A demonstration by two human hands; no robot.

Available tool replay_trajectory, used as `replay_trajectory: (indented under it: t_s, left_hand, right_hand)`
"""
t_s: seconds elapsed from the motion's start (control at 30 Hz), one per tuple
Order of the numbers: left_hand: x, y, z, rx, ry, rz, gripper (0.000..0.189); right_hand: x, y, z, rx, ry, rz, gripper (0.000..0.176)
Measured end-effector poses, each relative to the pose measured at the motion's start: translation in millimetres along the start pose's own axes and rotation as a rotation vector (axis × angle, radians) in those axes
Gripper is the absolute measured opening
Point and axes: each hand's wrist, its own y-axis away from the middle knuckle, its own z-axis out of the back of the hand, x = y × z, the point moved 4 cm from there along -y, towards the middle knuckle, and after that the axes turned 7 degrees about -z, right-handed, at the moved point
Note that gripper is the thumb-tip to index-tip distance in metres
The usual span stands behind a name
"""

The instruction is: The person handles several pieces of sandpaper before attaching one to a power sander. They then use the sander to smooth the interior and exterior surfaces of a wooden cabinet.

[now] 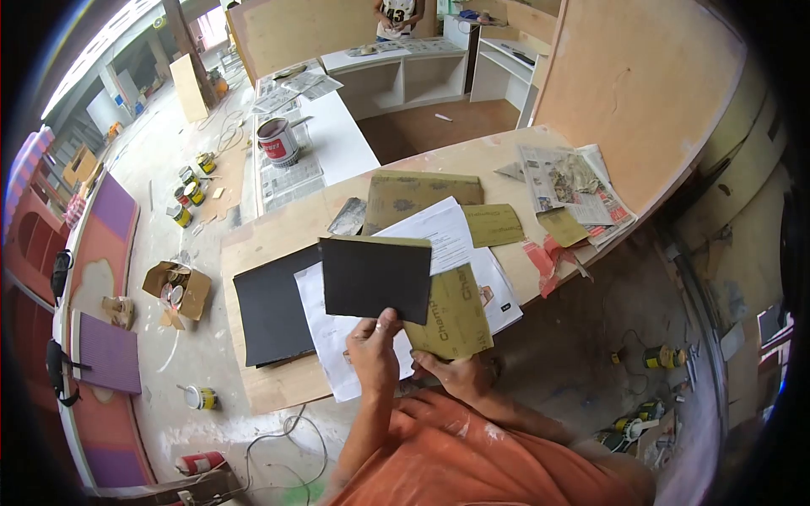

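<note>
My left hand [374,352] pinches the lower edge of a black sandpaper sheet [375,278], its dark side facing me. Lower and to the right, my right hand [456,375] grips a tan-backed sandpaper piece [454,316] with "Champ" printed on it. The black sheet overlaps the tan piece's left part. Both are held above printed white papers [447,221] on a plywood counter [291,221]. Dark sandpaper sheets [274,304] lie at the left under the papers. Behind them rest a larger tan-backed sheet [418,192] and a smaller tan piece [494,225].
A paint can [278,142] stands on newspaper on the white counter. More newspaper [574,185] and torn red paper [547,260] lie at the right. Several cans, a cardboard box [196,293] and a cable [287,438] are on the floor. Another person [398,17] stands at the back.
</note>
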Motion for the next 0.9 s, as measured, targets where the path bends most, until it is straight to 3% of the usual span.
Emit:
replay_trajectory:
  t_s: [0.13, 0.2, 0.37, 0.53, 0.67, 0.73, 0.9]
  left_hand:
    - [-13, -9, -7, 0.061, -0.015, 0.031, 0.027]
    - [-15, -4, -10, 0.193, -0.257, 0.095, 0.028]
    - [-8, -2, -4, 0.149, -0.066, 0.072, 0.03]
    - [-17, -4, -10, 0.139, -0.099, 0.099, 0.034]
    - [-11, 5, -20, 0.359, -0.182, 0.192, 0.031]
    - [-36, 12, -37, 0.354, -0.163, 0.182, 0.032]
    - [-24, 11, -29, 0.373, -0.056, 0.266, 0.035]
  right_hand:
    - [-1, -13, 1, 0.049, -0.041, 0.076, 0.017]
    - [5, -24, 1, 0.034, -0.04, 0.111, 0.018]
    - [4, -15, -10, 0.044, -0.082, 0.064, 0.018]
    - [10, -12, -1, 0.053, 0.003, 0.036, 0.017]
    - [18, -18, 7, -0.005, -0.067, 0.136, 0.019]
    - [22, -18, 6, -0.004, -0.009, 0.18, 0.02]
    - [21, -4, 0, 0.056, 0.086, 0.116, 0.017]
